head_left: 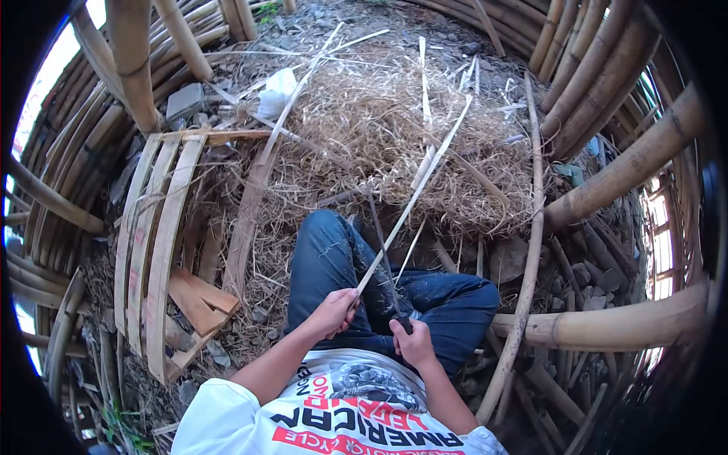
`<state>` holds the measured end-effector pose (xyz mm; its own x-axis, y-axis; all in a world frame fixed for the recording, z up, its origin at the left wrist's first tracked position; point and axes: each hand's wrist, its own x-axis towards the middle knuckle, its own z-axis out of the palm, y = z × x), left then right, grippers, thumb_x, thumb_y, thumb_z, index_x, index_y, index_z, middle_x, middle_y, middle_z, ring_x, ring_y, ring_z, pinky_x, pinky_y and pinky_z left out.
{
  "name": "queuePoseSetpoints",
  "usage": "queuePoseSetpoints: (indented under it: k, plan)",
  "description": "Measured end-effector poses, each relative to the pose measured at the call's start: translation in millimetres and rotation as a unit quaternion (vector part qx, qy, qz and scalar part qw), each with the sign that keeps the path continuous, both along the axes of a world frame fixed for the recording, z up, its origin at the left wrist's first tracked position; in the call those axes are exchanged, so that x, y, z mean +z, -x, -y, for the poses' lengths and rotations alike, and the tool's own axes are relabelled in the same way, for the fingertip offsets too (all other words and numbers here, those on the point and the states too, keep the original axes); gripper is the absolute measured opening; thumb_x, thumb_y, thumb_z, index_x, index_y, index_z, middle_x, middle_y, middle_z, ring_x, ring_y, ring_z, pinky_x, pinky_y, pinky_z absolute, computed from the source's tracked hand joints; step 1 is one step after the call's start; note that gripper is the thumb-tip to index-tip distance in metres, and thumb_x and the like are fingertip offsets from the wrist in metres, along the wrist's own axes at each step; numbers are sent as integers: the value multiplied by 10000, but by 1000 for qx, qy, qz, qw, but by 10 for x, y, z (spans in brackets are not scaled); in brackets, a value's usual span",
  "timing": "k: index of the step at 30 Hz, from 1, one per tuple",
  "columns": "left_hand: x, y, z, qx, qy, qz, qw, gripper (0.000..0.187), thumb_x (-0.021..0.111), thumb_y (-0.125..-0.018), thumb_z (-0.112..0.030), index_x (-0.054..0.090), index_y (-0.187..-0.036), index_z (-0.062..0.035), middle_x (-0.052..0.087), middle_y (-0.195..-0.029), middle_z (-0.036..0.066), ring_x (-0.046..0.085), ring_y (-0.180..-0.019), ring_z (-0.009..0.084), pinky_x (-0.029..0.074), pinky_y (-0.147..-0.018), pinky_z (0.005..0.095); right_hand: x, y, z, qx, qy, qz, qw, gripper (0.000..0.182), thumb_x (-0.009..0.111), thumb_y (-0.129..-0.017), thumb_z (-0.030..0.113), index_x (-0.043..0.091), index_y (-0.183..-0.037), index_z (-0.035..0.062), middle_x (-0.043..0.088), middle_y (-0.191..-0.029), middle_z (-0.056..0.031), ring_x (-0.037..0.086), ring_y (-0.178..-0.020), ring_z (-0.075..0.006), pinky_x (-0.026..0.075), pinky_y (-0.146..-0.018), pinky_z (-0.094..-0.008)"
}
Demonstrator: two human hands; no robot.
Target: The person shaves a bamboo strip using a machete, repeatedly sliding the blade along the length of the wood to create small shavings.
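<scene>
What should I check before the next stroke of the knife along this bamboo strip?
1. Left hand grips the bamboo strip: ok.
2. Right hand closed on the knife handle: ok.
3. Blade lies against the strip: cannot tell, too thin to see.
4. Blade points away from the body: ok.
5. Blade passes over the leg in jeans: not ok.
6. Far end of the strip free above the pile of shavings: ok.
</scene>
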<state>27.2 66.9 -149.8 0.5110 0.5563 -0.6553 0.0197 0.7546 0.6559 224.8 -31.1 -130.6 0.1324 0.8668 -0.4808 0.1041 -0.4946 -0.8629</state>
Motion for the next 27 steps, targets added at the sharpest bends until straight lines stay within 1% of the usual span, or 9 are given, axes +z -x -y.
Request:
queuePoseSetpoints:
  k: [4, 6, 8, 11, 13, 16, 21, 24, 27]
  plan:
    - [79, 57, 32, -13, -72, -82, 994, 345, 373, -1023, -315, 508, -813, -77, 454, -573, -17, 400, -439, 85, 347, -407, 251, -76, -8, -77, 38, 13, -3, 999, 331, 629, -921, 299, 573, -721, 42, 543, -551, -12, 508, -445, -90, 389, -428, -252]
    - [-106, 86, 64, 3, -200, -95, 975, 350, 415, -1013, -280, 527, -802, -25, 491, -594, 27, 435, -514, 131, 386, -498, 301, -240, -59, -90, 82, 9, 116, 990, 396, 664, -880, 395, 621, -844, 3, 615, -619, -95, 621, -559, -194, 469, -533, -350]
    - [31, 115, 23, 0, -313, -160, 936, 346, 457, -997, -254, 529, -830, 39, 524, -640, 167, 494, -585, 274, 424, -600, 393, -184, -27, -150, 99, -23, 247, 964, 436, 645, -866, 441, 613, -872, 6, 655, -772, -208, 653, -764, -392, 489, -673, -431]
    - [110, 141, -27, -14, -321, -190, 928, 322, 450, -995, -236, 530, -844, 37, 565, -682, 225, 546, -630, 389, 430, -609, 434, -142, -7, -207, 81, -37, 309, 947, 454, 640, -870, 452, 608, -822, 1, 636, -710, -184, 646, -683, -351, 477, -628, -410]
    - [211, 164, -26, -58, -346, -221, 910, 274, 468, -977, -212, 513, -885, 42, 604, -739, 274, 587, -723, 470, 450, -631, 494, -89, 6, -231, 56, -56, 206, 975, 500, 628, -873, 474, 589, -751, -10, 591, -632, -164, 610, -599, -305, 454, -580, -388]
    - [302, 110, 56, -69, -383, -225, 894, 259, 527, -950, -215, 486, -907, 37, 594, -706, 274, 579, -713, 483, 455, -610, 482, -77, 76, -319, 55, -55, 189, 979, 538, 618, -878, 487, 565, -699, -18, 537, -573, -149, 564, -547, -255, 431, -549, -365]
    - [303, 114, 133, -109, -380, -233, 888, 283, 559, -923, -195, 443, -945, 63, 594, -715, 312, 596, -748, 496, 467, -623, 520, 32, 29, -531, 116, -83, 307, 941, 588, 614, -837, 574, 608, -726, -3, 594, -611, -225, 622, -668, -439, 472, -564, -477]
    - [308, 159, 165, -114, -397, -249, 876, 257, 537, -927, -164, 417, -971, 59, 587, -707, 311, 584, -729, 504, 458, -619, 542, -19, -182, -652, 183, -110, 429, 878, 595, 617, -806, 616, 613, -711, 28, 609, -625, -227, 622, -656, -437, 488, -576, -498]
    - [395, 189, 198, -116, -399, -253, 874, 244, 544, -925, -157, 408, -939, 45, 579, -684, 297, 580, -707, 499, 454, -608, 540, -6, -362, -801, 157, -86, 436, 882, 569, 623, -813, 592, 620, -718, 31, 620, -645, -228, 626, -674, -436, 488, -594, -507]
